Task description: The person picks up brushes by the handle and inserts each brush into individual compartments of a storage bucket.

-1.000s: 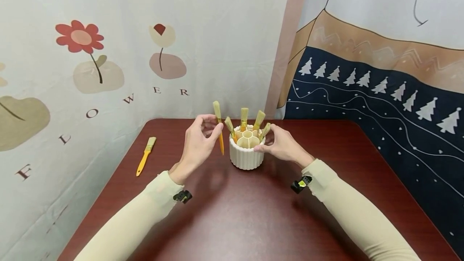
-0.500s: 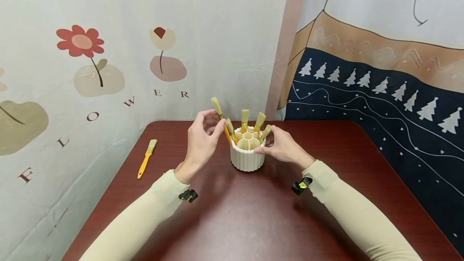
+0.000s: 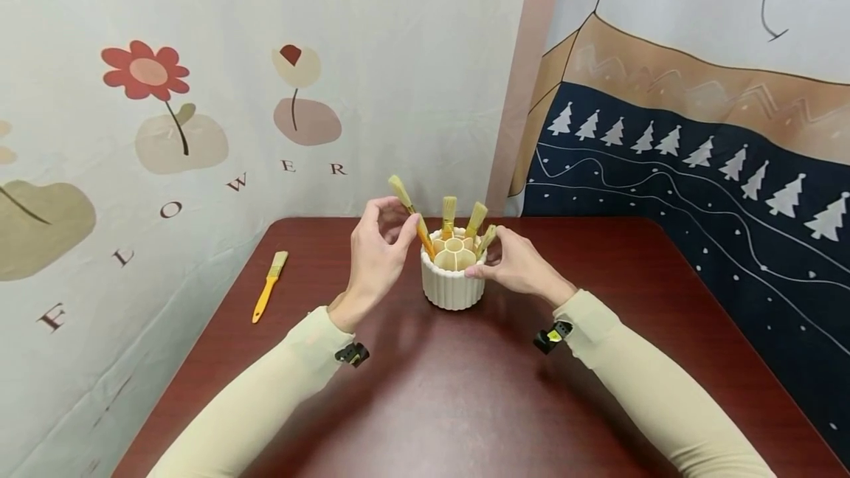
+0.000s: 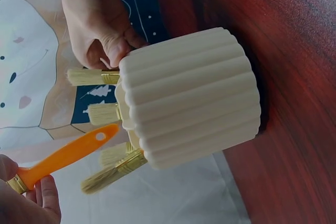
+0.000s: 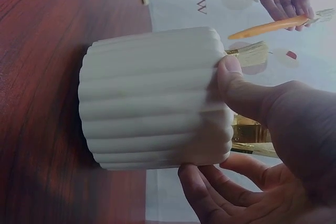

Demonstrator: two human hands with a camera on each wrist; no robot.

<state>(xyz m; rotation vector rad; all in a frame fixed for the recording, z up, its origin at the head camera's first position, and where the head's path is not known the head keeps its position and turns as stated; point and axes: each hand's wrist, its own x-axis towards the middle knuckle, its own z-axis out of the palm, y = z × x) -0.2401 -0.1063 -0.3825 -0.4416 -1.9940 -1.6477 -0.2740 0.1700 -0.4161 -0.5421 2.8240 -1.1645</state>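
Note:
A white ribbed holder (image 3: 452,282) with petal-shaped compartments stands on the dark red table (image 3: 465,404); several brushes stick up from it, bristles on top. My left hand (image 3: 377,257) pinches an orange-handled brush (image 3: 413,215) near its ferrule, the handle tip slanting down over the holder's left rim. In the left wrist view that brush (image 4: 63,158) hangs just beside the holder (image 4: 191,98). My right hand (image 3: 514,262) grips the holder's right side, thumb on the wall (image 5: 157,98) and fingers around the rim.
Another orange-handled brush (image 3: 268,288) lies flat on the table near the left wall. Patterned cloth hangs close behind the table and on both sides.
My left hand has carried the brush right and tilted it, bringing the handle tip from beside the holder to over its left rim. The right hand keeps its hold.

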